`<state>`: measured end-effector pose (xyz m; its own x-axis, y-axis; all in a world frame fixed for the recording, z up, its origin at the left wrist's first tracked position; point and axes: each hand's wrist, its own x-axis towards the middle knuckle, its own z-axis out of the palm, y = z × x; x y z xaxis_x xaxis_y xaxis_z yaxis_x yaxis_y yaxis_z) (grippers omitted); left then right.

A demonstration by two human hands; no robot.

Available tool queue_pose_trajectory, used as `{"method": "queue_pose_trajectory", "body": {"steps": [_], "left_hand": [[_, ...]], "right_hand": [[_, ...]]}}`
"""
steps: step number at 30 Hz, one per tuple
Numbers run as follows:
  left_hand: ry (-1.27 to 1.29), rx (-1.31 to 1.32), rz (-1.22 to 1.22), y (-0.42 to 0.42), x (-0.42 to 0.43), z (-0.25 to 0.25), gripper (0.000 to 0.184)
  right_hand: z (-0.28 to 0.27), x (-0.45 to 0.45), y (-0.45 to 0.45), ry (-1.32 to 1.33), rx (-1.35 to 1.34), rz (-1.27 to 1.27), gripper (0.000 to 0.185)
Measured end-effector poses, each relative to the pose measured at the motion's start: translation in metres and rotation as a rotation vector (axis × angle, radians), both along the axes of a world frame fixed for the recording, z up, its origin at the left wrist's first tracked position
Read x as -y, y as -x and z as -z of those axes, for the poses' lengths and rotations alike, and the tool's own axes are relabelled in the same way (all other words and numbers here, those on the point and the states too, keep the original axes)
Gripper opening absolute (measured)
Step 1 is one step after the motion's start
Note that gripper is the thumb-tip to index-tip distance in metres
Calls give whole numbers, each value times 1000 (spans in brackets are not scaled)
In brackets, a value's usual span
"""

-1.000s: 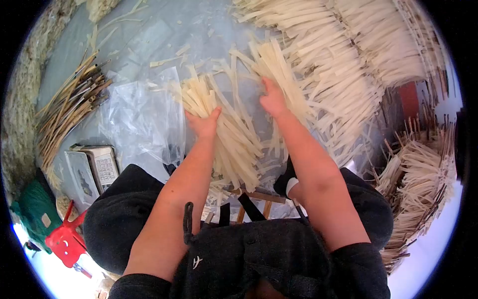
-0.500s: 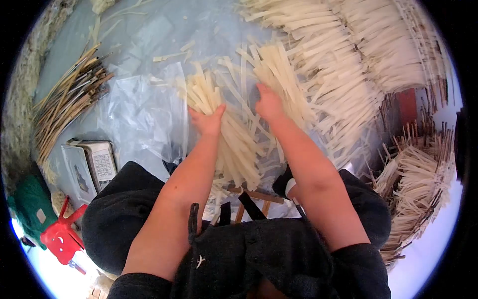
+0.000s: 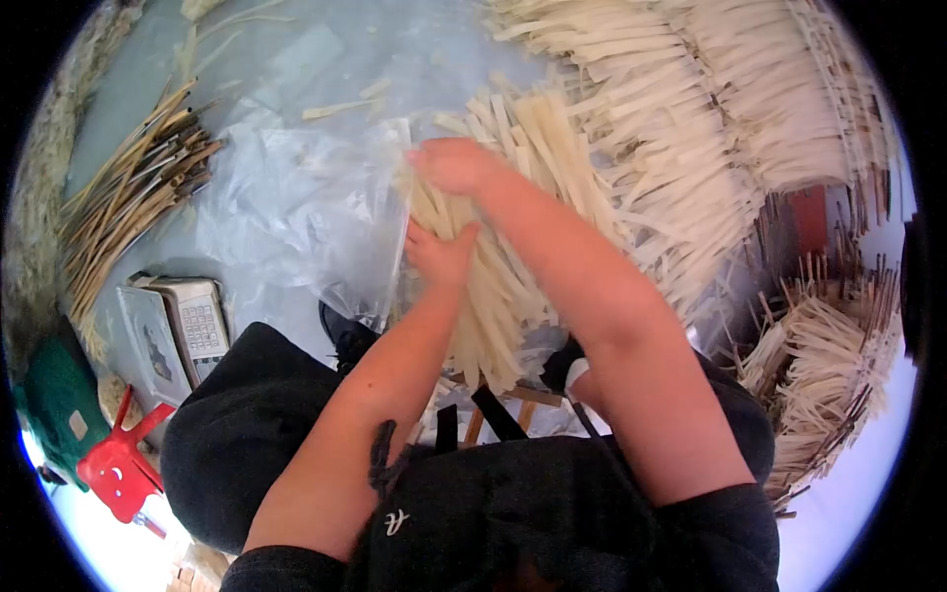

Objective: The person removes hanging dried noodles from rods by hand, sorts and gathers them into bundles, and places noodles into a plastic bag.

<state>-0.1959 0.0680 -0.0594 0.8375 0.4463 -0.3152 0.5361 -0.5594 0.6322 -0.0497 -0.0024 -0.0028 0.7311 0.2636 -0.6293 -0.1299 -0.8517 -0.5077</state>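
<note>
Pale strips (image 3: 488, 311) form a long bundle on the grey floor (image 3: 340, 49), its near end close to the person's feet. The left hand (image 3: 441, 255) lies across the bundle, thumb spread from the fingers; whether it grips cannot be told. The right hand (image 3: 454, 166), blurred, bends over the bundle's far end, near the right edge of a clear plastic bag (image 3: 286, 187); its hold is unclear. Sticks (image 3: 138, 192) lie toward the floor's left edge; layered rows (image 3: 661, 148) crowd its right side. Bare floor opens beyond the bag.
</note>
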Motion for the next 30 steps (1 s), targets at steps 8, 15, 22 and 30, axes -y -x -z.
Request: {"method": "queue_pose_trajectory", "body": {"steps": [8, 15, 22, 30], "left_hand": [[353, -29, -44, -12, -43, 19, 104], [48, 34, -50, -8, -42, 15, 114], [62, 67, -59, -9, -51, 23, 120], [57, 16, -61, -12, -51, 19, 121]], "right_hand": [[13, -32, 87, -177, 598, 411, 41], [54, 66, 162, 61, 392, 85, 50], [54, 79, 167, 230, 414, -17, 50], [52, 88, 167, 283, 447, 3, 52]]}}
